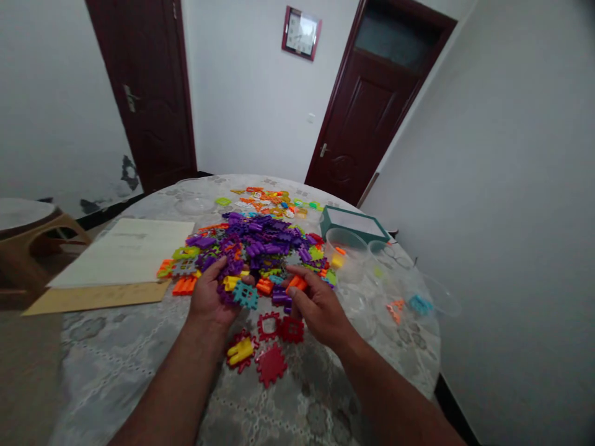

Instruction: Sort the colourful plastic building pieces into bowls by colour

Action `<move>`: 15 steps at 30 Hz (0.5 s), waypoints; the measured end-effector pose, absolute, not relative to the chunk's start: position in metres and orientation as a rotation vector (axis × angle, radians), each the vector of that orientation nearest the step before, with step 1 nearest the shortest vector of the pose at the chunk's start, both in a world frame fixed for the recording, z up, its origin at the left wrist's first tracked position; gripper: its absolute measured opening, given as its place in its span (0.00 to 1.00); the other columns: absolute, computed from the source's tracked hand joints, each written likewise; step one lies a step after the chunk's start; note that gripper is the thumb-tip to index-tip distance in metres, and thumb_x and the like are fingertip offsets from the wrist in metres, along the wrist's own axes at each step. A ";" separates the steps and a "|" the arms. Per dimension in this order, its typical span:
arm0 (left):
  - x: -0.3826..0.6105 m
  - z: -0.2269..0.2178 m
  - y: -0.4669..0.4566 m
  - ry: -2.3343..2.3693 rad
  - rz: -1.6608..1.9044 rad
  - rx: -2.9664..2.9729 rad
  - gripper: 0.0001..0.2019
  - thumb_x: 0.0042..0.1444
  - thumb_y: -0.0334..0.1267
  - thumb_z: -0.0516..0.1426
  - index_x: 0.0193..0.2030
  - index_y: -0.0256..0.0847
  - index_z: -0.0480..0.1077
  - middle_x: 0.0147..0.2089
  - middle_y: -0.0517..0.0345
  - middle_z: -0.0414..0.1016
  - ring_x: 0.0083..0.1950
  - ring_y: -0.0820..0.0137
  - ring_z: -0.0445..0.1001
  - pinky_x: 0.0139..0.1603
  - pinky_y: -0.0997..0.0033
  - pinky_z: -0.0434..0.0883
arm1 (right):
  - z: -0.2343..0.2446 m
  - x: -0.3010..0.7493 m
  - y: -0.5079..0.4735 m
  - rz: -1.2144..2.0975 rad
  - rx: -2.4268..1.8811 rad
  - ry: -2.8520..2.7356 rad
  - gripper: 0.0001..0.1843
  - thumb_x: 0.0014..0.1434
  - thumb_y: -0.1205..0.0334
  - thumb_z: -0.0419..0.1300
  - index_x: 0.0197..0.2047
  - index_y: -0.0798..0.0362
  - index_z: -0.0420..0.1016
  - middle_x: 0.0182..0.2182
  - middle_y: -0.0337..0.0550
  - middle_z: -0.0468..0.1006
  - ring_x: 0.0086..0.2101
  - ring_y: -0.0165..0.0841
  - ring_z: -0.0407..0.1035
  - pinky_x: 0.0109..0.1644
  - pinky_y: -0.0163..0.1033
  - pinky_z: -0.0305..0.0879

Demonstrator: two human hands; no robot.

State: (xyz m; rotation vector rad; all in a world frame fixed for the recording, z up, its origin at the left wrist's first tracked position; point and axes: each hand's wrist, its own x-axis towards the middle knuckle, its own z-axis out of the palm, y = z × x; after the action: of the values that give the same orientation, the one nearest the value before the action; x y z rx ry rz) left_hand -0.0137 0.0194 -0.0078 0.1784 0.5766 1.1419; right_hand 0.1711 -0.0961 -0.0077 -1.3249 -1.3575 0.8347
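- Cupping a turquoise window tile [245, 295] and yellow connector [230, 283] in the palm-up left hand [210, 297], at the near edge of the purple block pile [267, 235], apparently keeping several together.
- Pinching an orange connector [298, 283] between thumb and fingers of the right hand [320, 306], near the pile, probably for control.
- Leaving red tiles [271, 364] nearer than the pile on the counter [116, 353], seemingly grouped by colour.
- Angling both forearms inward toward the pile.

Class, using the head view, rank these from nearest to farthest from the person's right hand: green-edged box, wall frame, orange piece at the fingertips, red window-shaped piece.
From the right hand:
1. Orange piece: at its thumb and fingertips.
2. Red window-shaped piece: on the table, just below.
3. Green-edged box: beyond, toward the right.
4. Wall frame: high on the far wall.
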 end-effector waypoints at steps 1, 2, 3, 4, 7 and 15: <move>-0.014 -0.007 0.019 0.581 1.147 0.187 0.09 0.67 0.34 0.53 0.37 0.37 0.73 0.25 0.54 0.77 0.20 0.66 0.75 0.19 0.68 0.75 | -0.006 0.177 -0.101 0.831 -1.343 -1.339 0.22 0.69 0.56 0.60 0.65 0.44 0.74 0.43 0.39 0.82 0.25 0.26 0.70 0.28 0.33 0.70; -0.013 -0.005 0.018 0.584 1.151 0.199 0.10 0.67 0.34 0.52 0.38 0.38 0.73 0.25 0.54 0.77 0.19 0.66 0.74 0.19 0.69 0.75 | -0.004 0.185 -0.105 0.815 -1.359 -1.321 0.22 0.69 0.55 0.60 0.65 0.44 0.74 0.43 0.39 0.82 0.24 0.25 0.69 0.26 0.32 0.68; -0.013 -0.004 0.016 0.586 1.153 0.214 0.10 0.67 0.34 0.52 0.38 0.38 0.73 0.25 0.55 0.77 0.19 0.66 0.74 0.18 0.69 0.74 | -0.001 0.194 -0.108 0.792 -1.371 -1.304 0.21 0.69 0.56 0.60 0.64 0.45 0.75 0.42 0.39 0.82 0.23 0.25 0.68 0.26 0.32 0.67; -0.013 -0.002 0.015 0.588 1.156 0.228 0.10 0.68 0.34 0.52 0.38 0.38 0.73 0.25 0.55 0.77 0.19 0.66 0.74 0.17 0.69 0.74 | 0.003 0.205 -0.109 0.768 -1.377 -1.284 0.21 0.68 0.57 0.61 0.63 0.46 0.76 0.39 0.39 0.82 0.24 0.25 0.69 0.27 0.33 0.68; -0.011 0.000 0.012 0.593 1.155 0.249 0.08 0.66 0.33 0.53 0.40 0.38 0.74 0.24 0.56 0.76 0.18 0.67 0.73 0.16 0.71 0.72 | 0.014 0.242 -0.105 0.759 -1.320 -1.146 0.25 0.61 0.63 0.62 0.62 0.49 0.75 0.30 0.35 0.80 0.27 0.29 0.73 0.32 0.35 0.71; -0.012 -0.002 0.011 0.628 1.099 0.312 0.08 0.66 0.35 0.54 0.41 0.38 0.74 0.26 0.54 0.78 0.18 0.65 0.74 0.16 0.69 0.74 | 0.032 0.323 -0.111 0.495 -1.447 -1.072 0.29 0.59 0.53 0.68 0.62 0.51 0.73 0.43 0.45 0.83 0.34 0.35 0.78 0.37 0.42 0.76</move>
State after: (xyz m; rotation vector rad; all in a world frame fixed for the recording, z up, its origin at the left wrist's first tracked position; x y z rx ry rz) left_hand -0.0120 0.0113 -0.0019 0.3118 0.6276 1.0993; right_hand 0.3227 -0.1110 0.0324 -1.4472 -1.0724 0.4949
